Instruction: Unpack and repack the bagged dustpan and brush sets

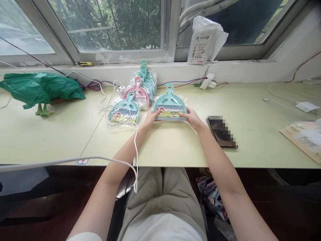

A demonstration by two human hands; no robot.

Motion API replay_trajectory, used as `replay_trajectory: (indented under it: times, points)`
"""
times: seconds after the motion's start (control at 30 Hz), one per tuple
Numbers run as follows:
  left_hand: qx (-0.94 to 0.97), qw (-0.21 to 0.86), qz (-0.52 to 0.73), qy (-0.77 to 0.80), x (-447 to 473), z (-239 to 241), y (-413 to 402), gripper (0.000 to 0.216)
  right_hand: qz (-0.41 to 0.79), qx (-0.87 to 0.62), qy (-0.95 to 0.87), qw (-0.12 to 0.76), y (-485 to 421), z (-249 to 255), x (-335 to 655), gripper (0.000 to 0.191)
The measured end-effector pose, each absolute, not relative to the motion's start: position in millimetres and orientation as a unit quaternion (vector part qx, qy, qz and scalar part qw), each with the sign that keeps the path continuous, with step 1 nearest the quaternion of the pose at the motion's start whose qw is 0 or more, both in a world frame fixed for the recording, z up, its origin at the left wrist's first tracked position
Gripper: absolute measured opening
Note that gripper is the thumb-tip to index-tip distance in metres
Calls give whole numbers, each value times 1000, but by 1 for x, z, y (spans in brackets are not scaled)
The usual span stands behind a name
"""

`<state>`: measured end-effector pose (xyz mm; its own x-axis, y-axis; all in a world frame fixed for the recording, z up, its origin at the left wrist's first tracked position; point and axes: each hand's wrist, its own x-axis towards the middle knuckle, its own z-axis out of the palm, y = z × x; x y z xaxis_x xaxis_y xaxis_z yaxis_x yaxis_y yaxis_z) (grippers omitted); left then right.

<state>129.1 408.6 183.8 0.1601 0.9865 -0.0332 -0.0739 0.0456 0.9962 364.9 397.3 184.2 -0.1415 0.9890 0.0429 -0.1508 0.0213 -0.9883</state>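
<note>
Between my two hands is a teal dustpan and brush set (169, 101) in clear wrap, with a printed label across its front. My left hand (152, 117) grips its lower left edge, thumb on the label. On the lower right edge my right hand (192, 118) holds on the same way. Just left of it lies another teal dustpan set (125, 108), with a white cable across it. Behind that one leans a pink dustpan set (137, 91), in front of a row of several wrapped teal sets (149, 82).
A phone (222, 132) lies right of my right arm. A white cable (75, 161) hangs across my left forearm. A green plastic bag (42, 88) is at the left, and a paper packet (303, 139) at the right. A wrapped package (200, 45) stands on the windowsill.
</note>
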Motion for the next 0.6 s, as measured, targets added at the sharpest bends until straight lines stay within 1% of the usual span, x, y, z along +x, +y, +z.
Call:
replay_trajectory:
  times: [0.23,0.33,0.43,0.53,0.6]
  points:
    - [539,616,424,389,131,198,400,50,542,-452,-451,546,405,178,371,47]
    - [555,599,428,387,128,197,403,47,525,-470,-434,561,406,177,375,45]
    - [543,564,444,435,125,193,409,44,497,-491,-421,578,410,175,379,40]
    - [523,549,443,478,124,187,413,36,493,-508,-419,569,413,173,381,37]
    - [515,547,441,491,126,184,414,35,489,-516,-420,564,414,171,381,38]
